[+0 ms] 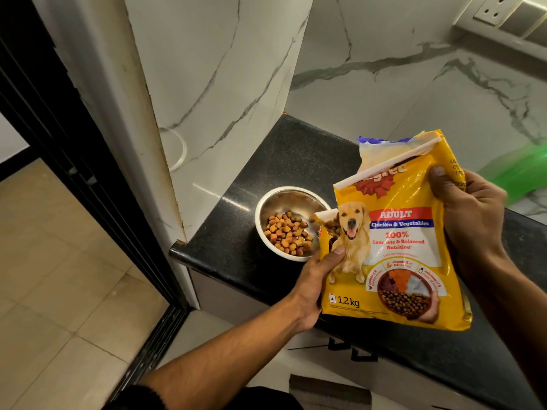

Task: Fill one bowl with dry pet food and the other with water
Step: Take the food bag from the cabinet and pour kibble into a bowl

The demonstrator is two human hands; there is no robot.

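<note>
Both hands, left [318,279] and right [470,208], grip our soft bag [396,255] at centre right. Kibble [288,233] half-fills the bowl [266,202]; the bag looks floppy, best held by its sides.

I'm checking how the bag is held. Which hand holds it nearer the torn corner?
The left hand: its thumb presses beside the bag's torn corner, by the bowl. The right hand grips the far edge.
</note>
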